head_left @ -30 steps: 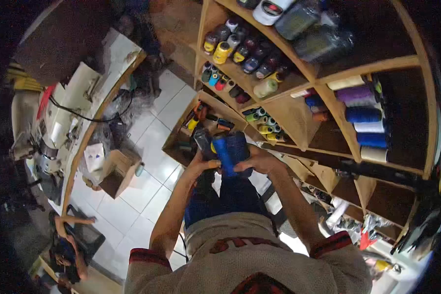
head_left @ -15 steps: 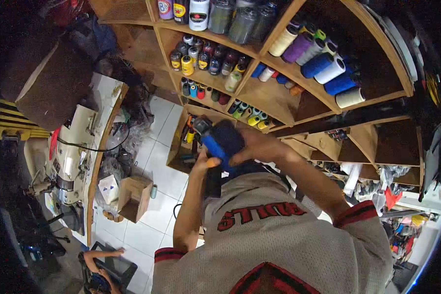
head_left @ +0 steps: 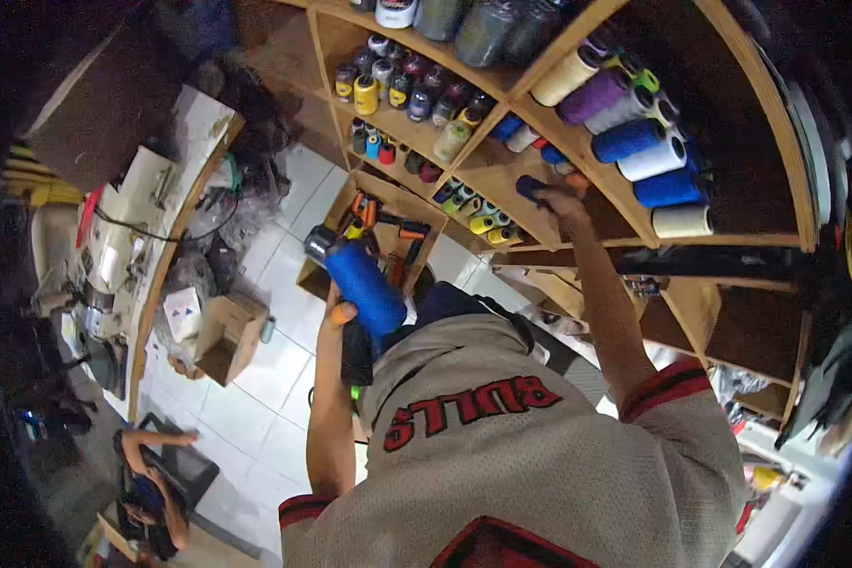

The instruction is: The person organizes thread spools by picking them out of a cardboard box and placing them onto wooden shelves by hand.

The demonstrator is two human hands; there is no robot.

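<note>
My left hand point(head_left: 341, 317) is wrapped round a large blue thread spool point(head_left: 364, 289), held tilted in front of my body. A black-and-grey object point(head_left: 322, 242) sits at the spool's upper end; I cannot tell whether it is a separate piece. My right hand point(head_left: 562, 205) reaches to a shelf compartment point(head_left: 488, 183), its fingers closed on a small dark navy thread spool point(head_left: 530, 187). Other blue, white and red spools point(head_left: 523, 138) lie deeper in that compartment.
Rows of thread spools point(head_left: 418, 102) fill the wooden shelves. A wooden bin point(head_left: 417, 201) with orange-handled tools stands below. At left are a sewing machine point(head_left: 123, 213) on a table and a cardboard box point(head_left: 232, 331) on the tiled floor. Another person point(head_left: 151, 492) is at lower left.
My right hand has moved from beside the blue spool up and right to the shelf, with the dark spool. My left hand with the blue spool has shifted left. The view has moved slightly.
</note>
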